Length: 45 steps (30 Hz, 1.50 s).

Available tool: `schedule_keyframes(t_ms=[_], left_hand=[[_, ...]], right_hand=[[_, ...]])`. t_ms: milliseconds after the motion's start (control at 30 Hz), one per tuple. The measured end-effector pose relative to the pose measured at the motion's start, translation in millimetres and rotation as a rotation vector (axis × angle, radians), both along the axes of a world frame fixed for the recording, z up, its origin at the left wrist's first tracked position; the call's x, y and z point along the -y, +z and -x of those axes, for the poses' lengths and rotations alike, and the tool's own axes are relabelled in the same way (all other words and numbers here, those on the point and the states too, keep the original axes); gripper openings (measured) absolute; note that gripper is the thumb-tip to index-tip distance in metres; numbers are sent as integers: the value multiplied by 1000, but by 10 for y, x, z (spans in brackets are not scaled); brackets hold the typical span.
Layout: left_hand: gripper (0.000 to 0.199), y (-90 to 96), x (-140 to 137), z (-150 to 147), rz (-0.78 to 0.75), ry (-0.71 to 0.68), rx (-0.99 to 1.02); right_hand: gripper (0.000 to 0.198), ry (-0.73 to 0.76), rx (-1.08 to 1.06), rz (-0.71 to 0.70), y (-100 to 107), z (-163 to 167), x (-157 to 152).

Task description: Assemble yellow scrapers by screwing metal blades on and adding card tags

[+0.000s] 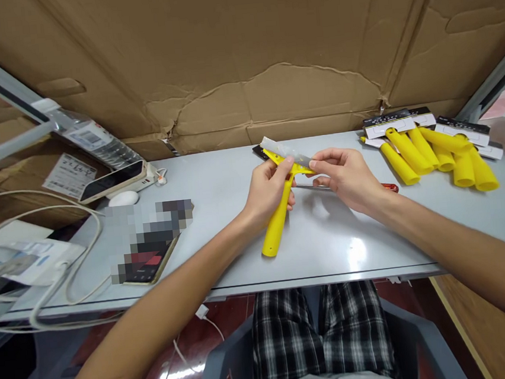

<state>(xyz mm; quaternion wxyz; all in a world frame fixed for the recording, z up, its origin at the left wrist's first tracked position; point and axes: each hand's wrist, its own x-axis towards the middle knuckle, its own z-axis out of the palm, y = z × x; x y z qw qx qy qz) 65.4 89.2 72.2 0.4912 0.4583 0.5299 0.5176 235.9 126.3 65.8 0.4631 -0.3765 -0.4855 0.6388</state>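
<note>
My left hand (267, 189) is closed around the neck of a yellow-handled scraper (278, 226), its thumb lying on the yellow head. The handle slants down toward me above the table. Along the top of the head runs a wide greyish blade (285, 153). The fingers of my right hand (344, 174) are closed in a pinch on the blade's right end. Behind the hands a thin metal shaft lies on the table, with a red handle end (390, 187) showing past my right wrist; my hand hides part of it. A black piece (259, 151) shows behind the blade's left end.
Several yellow-handled scrapers with black and white cards (431, 148) lie at the right back. On the left are a phone (152, 264), a second phone-like device (115, 182), a white mouse (123, 199), a bottle (91, 136) and cables (98, 234). Cardboard (266, 51) walls the back.
</note>
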Motion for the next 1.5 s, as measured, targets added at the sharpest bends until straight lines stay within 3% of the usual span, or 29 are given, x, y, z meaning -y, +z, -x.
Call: schedule_keyframes(t_ms=[300,567,733,1033,1300,1500], left_hand=[[13,-57,-46,-26,-184,54,32],[11,-59,-31,-12,-171,101,20],[12,-40,-15,-20,-159,108,17],[24,-57,-16,-39,-126,120,44],[28,-59,-9,-18,-186,127,18],[27,-67,8,-7,-200,130,4]], right_hand=[[62,14,-24,18,-75,29,8],[54,59,-2,94,-63,65,59],[51,71,-9,38,-55,61,70],[56,73,1,26,-65,56,67],[50,98,-17,80,-54,64,91],[57,133,3,111,-50,60,75]])
